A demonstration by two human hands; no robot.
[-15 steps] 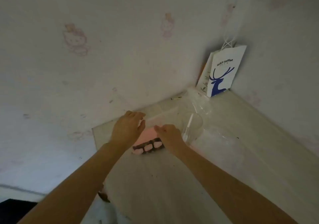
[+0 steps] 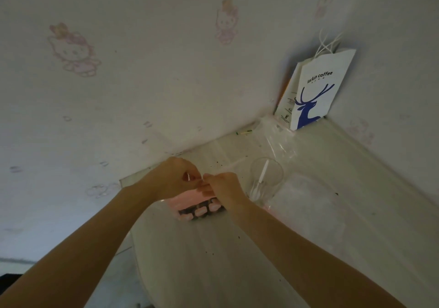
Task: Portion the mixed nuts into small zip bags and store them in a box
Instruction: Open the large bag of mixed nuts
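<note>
Hands meet: the left hand (image 2: 173,177) and right hand (image 2: 224,189) both pinch something thin, likely a small zip bag (image 2: 202,178). Just under the pinch lies a pink pack (image 2: 190,200). The step looks like opening the bag; next, pull its mouth apart gently.

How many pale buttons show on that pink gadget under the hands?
3 buttons in a row along the gadget's near edge: left, middle, right. More may be hidden.
</note>
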